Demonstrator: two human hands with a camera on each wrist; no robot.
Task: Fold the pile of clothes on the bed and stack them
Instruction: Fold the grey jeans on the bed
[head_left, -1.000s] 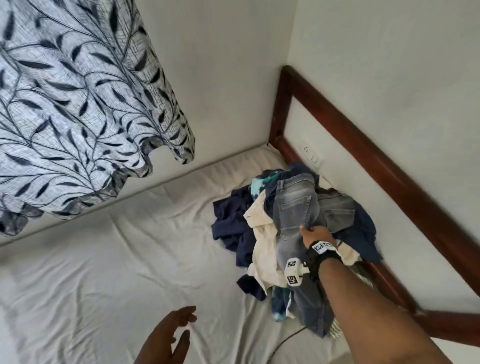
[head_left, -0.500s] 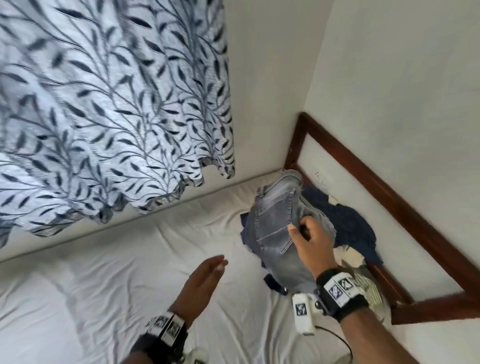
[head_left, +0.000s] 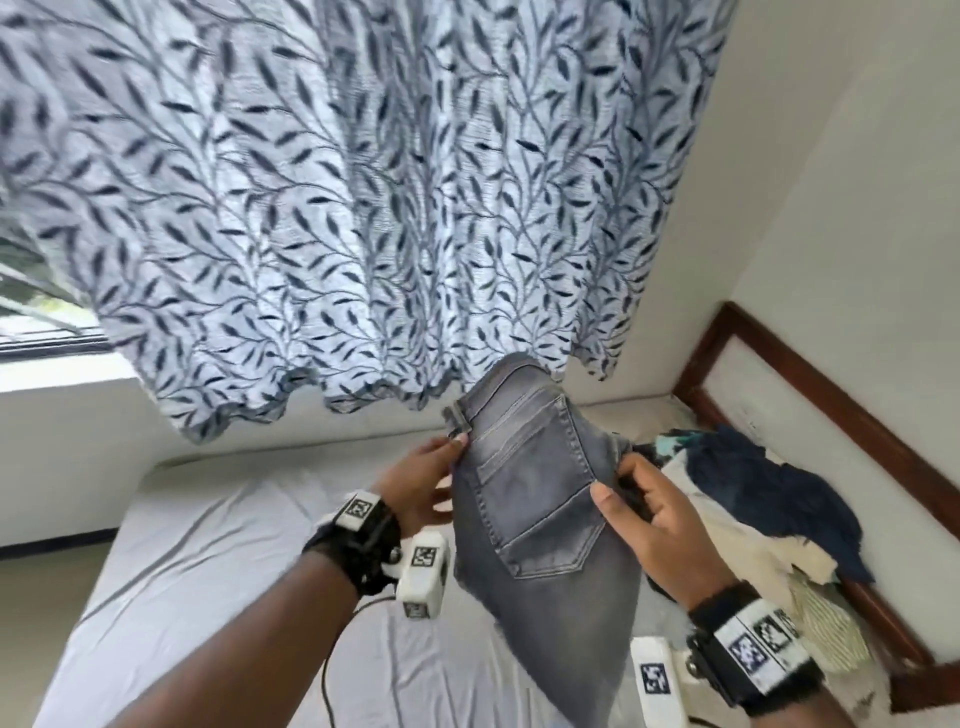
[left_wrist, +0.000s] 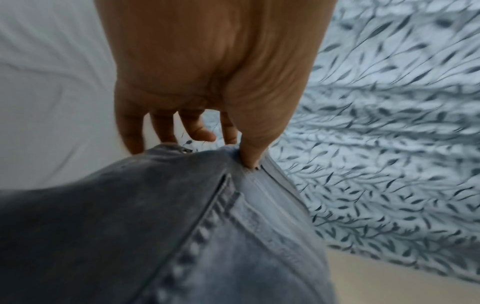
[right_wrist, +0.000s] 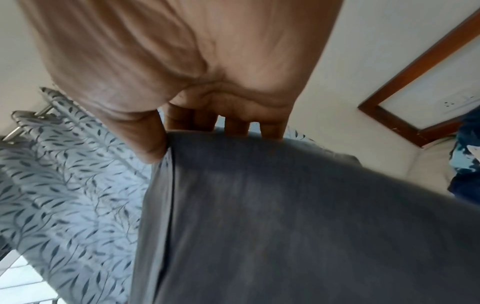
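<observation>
A leaf-print curtain (head_left: 363, 208) hangs over the bed (head_left: 208, 571), where the clothes pile (head_left: 753, 509) sits by the wooden frame (head_left: 831, 384). Grey jeans (head_left: 540, 499) hang lifted above the sheet. The right hand (head_left: 654, 514) grips one edge; the left hand (head_left: 421, 483) seemingly pinches the waistband, though blurred.
</observation>
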